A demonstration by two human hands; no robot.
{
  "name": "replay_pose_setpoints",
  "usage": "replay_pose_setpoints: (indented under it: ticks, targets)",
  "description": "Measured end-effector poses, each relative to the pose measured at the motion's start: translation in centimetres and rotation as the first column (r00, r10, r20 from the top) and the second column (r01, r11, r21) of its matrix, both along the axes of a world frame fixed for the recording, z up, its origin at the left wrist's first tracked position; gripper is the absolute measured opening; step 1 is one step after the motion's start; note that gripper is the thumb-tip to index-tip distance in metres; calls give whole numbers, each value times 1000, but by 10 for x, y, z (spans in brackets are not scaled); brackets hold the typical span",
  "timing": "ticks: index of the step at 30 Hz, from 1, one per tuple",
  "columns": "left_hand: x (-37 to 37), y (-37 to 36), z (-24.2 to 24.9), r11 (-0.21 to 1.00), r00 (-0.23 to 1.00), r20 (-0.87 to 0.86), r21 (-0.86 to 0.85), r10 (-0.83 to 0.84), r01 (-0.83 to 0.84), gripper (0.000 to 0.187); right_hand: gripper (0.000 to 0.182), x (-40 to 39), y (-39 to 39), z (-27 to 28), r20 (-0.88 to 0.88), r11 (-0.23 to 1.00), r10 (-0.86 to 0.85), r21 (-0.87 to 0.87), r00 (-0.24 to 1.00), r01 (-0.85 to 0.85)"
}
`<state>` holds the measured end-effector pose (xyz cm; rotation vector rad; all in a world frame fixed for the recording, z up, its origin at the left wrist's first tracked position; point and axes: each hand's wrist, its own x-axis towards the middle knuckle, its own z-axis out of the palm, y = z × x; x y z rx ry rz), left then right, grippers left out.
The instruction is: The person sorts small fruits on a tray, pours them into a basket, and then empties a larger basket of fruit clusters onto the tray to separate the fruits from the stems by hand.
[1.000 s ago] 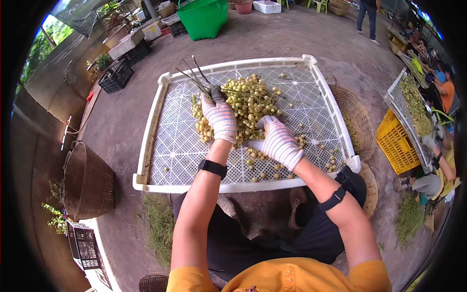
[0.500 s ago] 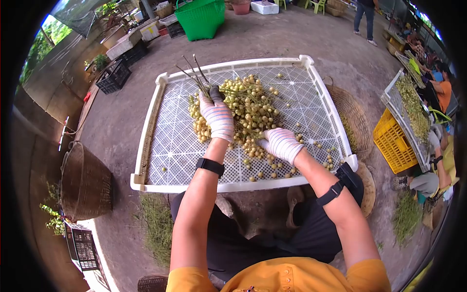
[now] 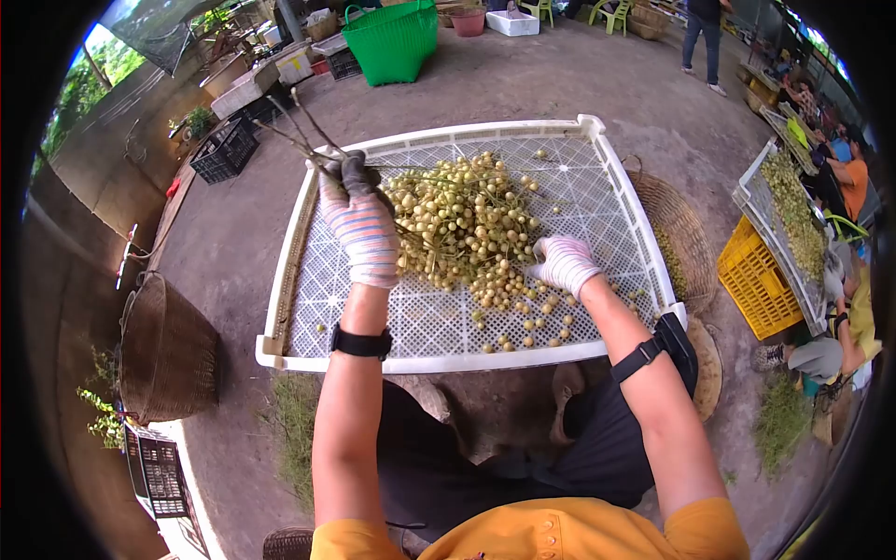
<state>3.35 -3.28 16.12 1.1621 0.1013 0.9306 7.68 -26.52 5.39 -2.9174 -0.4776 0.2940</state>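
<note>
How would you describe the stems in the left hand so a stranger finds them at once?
Find the large white tray and, near its far-left corner, the gloved left hand. The stems poke out beyond it: brown and bare, unlike the round, pale fruit.

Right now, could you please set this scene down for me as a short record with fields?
Tray: white, mesh-bottomed, in front of the person
Fruit: small, round, yellowish-green; heaped mid-tray, loose ones along the near side
Left grip: gloved, closed on brown stems that reach past the tray's far left corner
Right grip: gloved, at the heap's right edge; whether it holds anything is unclear
Right of tray: round basket, yellow crate
Left of tray: tall basket
</note>
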Motion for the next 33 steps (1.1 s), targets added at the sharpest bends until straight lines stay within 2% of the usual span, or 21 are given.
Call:
replay_pose_setpoints:
  ticks: [2,4,6,7,9,11,12,13,15,17,19,20,22,23,25,27,28,29,31,32,33]
  targets:
    - [-21,26,14,993,994,100,102,47,-57,10,30,4,0,-32,164,998,70,-18,984,-68]
    - [-51,61,22,949,976,167,260,139,-179,10,27,8,0,-28,249,996,83,-30,965,-78]
    - [-99,111,14,842,954,131,448,271,-301,11,24,9,-1,-1,252,966,-31,256,967,-36]
    - [-121,142,3,773,931,112,527,347,-352,11,23,8,-2,15,214,937,-78,350,974,-2]
    - [-171,186,-22,480,755,-39,793,655,-375,13,22,3,-9,39,250,913,-70,406,966,-39]
    - [-220,218,-44,370,497,-398,915,771,158,26,24,-5,-15,59,234,929,-44,367,971,-46]
    - [-234,208,-47,337,270,-511,800,816,496,34,25,-9,-17,66,204,944,-14,325,979,-54]
    - [-243,194,-46,332,11,-523,558,852,760,42,25,-12,-19,70,210,944,-17,326,978,-54]
    - [-240,169,-48,301,-20,-485,509,874,806,55,24,-18,-20,78,238,966,100,210,966,-152]
    - [-213,129,-21,194,150,-482,590,863,784,47,21,-31,-16,88,252,973,141,145,957,-181]
    - [-173,90,-3,70,345,-444,690,827,720,39,18,-38,-12,91,423,939,314,-9,850,-343]
    - [-152,59,10,-10,550,-413,794,726,608,39,13,-42,-10,92,452,928,341,-23,824,-372]
    - [-104,21,7,-5,914,-352,933,204,360,45,13,-50,-4,99,489,909,389,-68,781,-411]
    - [-83,1,6,51,908,-420,907,16,418,44,13,-53,-2,102,524,896,418,-104,742,-431]
    - [-37,-22,-26,41,824,-525,838,-214,545,35,12,-53,2,101,486,898,420,-100,767,-429]
    - [-12,-37,-51,92,669,-705,669,-234,737,24,12,-48,0,92,604,886,415,-100,680,-452]
    - [-7,-41,-63,207,667,-650,642,-364,738,18,32,-47,-5,94,628,900,350,-21,695,-435]
    - [-2,-40,-73,201,660,-654,637,-368,744,18,32,-45,-7,95,624,904,344,-17,702,-428]
    - [-5,-40,-73,578,493,-737,171,-463,798,18,64,-39,-7,96,789,946,-156,292,595,-139]
    - [-6,-40,-72,610,501,-725,142,-472,780,20,88,-26,-13,91,591,910,-241,412,770,-32]
    - [-3,-39,-77,635,482,-696,49,-532,771,21,88,-18,-9,71,588,911,-243,412,771,-27]
